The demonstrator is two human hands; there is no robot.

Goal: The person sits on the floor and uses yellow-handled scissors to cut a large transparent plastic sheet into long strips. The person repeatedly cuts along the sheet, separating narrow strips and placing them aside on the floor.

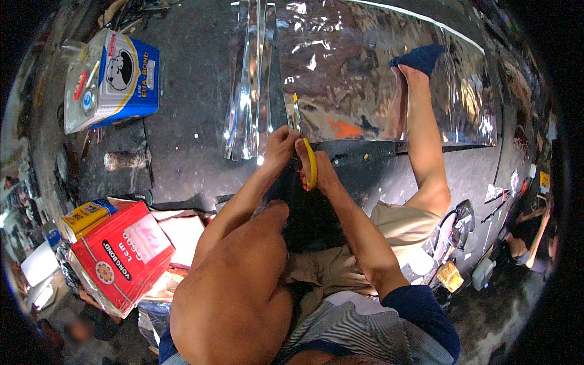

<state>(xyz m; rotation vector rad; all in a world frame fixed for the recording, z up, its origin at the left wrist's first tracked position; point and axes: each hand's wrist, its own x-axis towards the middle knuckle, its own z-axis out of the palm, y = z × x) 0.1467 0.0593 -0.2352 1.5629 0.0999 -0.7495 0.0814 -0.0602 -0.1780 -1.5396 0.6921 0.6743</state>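
A large mirror-like silver sheet (377,79) lies on the dark floor in front of me. My right hand (322,170) is closed round the yellow handle of a pair of scissors (312,164), whose blades point away from me at the sheet's left part. Close beside it, my left hand (281,146) pinches the near edge of the sheet next to the blades. Long narrow silver strips (248,97) lie to the left of the cut line. My foot in a dark blue sock (423,59) rests on the right part of the sheet.
A blue and white square can (137,79) stands at the far left, with a glass jar (123,160) lying nearer. At the near left is a red square can (125,255). A black plastic bag (463,222) lies right. Other people sit at the right edge and lower left.
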